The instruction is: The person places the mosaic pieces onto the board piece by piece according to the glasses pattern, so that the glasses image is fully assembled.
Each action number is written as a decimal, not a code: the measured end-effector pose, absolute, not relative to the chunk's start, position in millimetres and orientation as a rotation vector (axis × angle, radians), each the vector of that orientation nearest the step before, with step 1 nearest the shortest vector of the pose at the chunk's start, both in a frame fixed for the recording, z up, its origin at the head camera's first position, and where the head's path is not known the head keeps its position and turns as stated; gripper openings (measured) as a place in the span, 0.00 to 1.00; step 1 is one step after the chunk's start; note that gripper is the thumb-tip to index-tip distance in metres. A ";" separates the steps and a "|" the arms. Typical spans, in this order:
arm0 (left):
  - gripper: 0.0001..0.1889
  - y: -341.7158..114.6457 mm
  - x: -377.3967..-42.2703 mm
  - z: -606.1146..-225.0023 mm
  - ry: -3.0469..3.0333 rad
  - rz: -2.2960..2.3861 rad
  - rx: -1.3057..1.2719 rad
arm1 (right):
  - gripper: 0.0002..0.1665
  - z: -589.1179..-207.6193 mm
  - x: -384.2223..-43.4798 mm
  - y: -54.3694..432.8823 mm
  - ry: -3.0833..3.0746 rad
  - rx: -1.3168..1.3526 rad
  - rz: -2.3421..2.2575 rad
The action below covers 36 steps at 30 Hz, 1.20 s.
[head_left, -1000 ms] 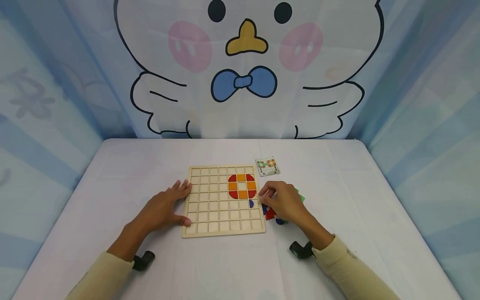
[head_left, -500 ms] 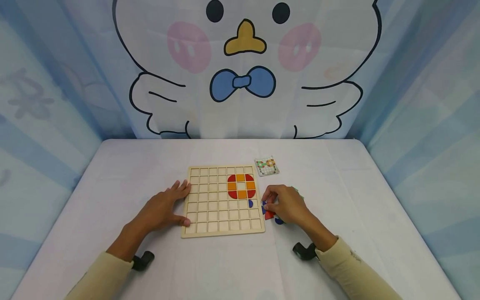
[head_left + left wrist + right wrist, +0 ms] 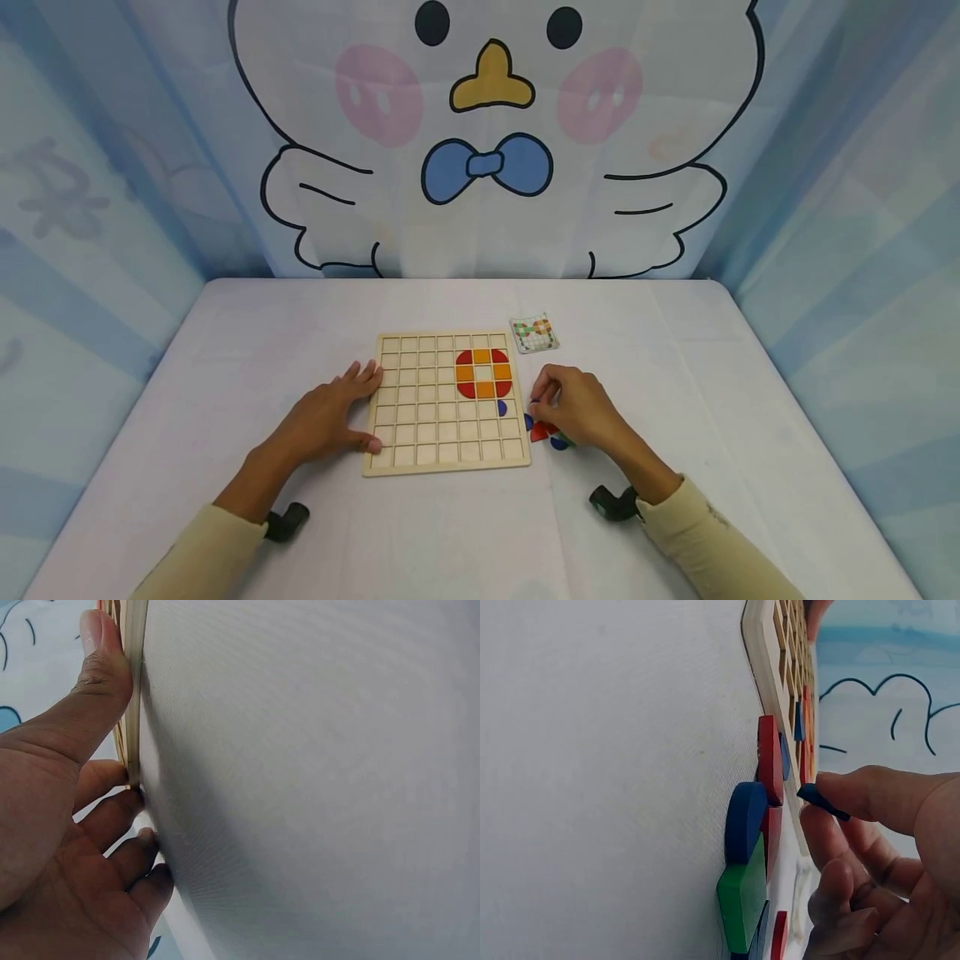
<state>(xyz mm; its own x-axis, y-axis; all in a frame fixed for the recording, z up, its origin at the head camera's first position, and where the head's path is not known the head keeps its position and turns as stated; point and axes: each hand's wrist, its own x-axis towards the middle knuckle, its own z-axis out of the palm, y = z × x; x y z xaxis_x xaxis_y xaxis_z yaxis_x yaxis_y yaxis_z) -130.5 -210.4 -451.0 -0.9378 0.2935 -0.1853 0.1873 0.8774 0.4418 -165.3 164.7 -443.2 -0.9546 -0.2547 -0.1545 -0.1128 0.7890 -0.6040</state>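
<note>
My left hand (image 3: 324,418) rests along the left edge of a wooden grid board (image 3: 427,433), its thumb and fingers spread and touching the rim. Between thumb and fingertips, my right hand (image 3: 581,408) pinches a small blue puzzle piece (image 3: 823,802) just off the board's right edge; its exact shape is hard to tell edge-on. On the board, orange squares (image 3: 482,356) and red rounded corner pieces (image 3: 502,389) form a ring at the upper right. Below that ring sits a blue half-circle (image 3: 502,408). Loose pieces lie under and beside my right hand, partly hidden by it.
The loose group includes a red piece (image 3: 769,759), a blue rounded piece (image 3: 746,821) and a green piece (image 3: 742,896). A small pattern card (image 3: 534,333) lies beyond the board's upper right corner. A printed curtain (image 3: 487,225) hangs behind the white table.
My right hand has drawn slightly away from the board to the right and now holds a blue piece up from the loose group. My left hand keeps its place on the board's edge.
</note>
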 end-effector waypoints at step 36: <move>0.62 -210.2 -130.1 -452.3 2.810 0.618 0.357 | 0.06 -446.5 -149.7 149.5 2.669 -0.423 -1.107</move>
